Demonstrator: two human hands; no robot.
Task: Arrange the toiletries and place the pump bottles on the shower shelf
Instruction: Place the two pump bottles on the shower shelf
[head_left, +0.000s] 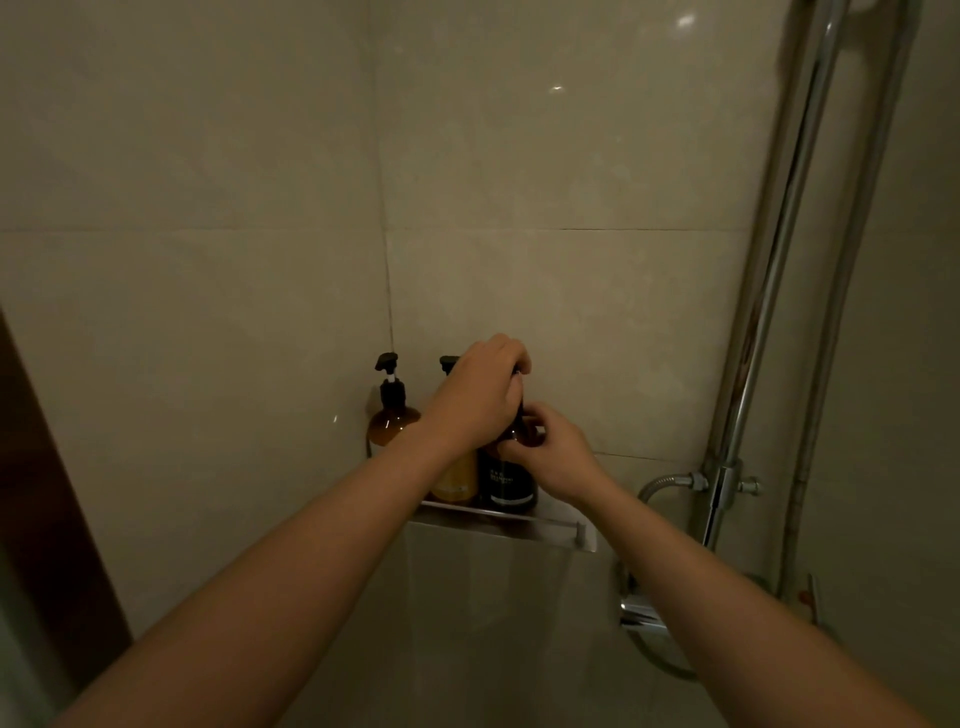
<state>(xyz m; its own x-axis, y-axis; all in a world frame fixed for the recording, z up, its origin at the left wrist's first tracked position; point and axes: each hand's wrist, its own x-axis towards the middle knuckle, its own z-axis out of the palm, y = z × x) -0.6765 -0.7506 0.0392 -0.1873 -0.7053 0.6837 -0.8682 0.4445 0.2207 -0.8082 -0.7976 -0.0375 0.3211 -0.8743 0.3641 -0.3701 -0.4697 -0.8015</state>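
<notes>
Dim beige tiled shower corner (387, 291), with a dark brown door edge (47, 519) at far left. Low in the corner, a narrow brushed-metal shower shelf (498, 525) fixed to the wall, its front lip catching the light.

At the shelf's left end, an amber round pump bottle with black pump head (390, 423), upright, close to the corner seam, apart from both hands. Just right of it, a yellow-orange pump bottle (457, 480), mostly hidden behind the left wrist, only its lower body and the tip of its black pump showing. Touching or nearly touching that one, a dark brown pump bottle with black label (511, 480), standing on the shelf near the front lip.

Left hand (480, 395) curled over the top of the dark bottle, fingers closed around its pump head. Right hand (553, 457) wrapped on the same bottle's shoulder and right side, fingers closed against it.

Bare stretch of shelf right of the dark bottle, reaching to the shelf's right end. Farther right, well apart, chrome vertical shower pipes (779, 291) with a flexible hose and valve fitting (722, 486), and a chrome mixer tap (641, 616) below.
</notes>
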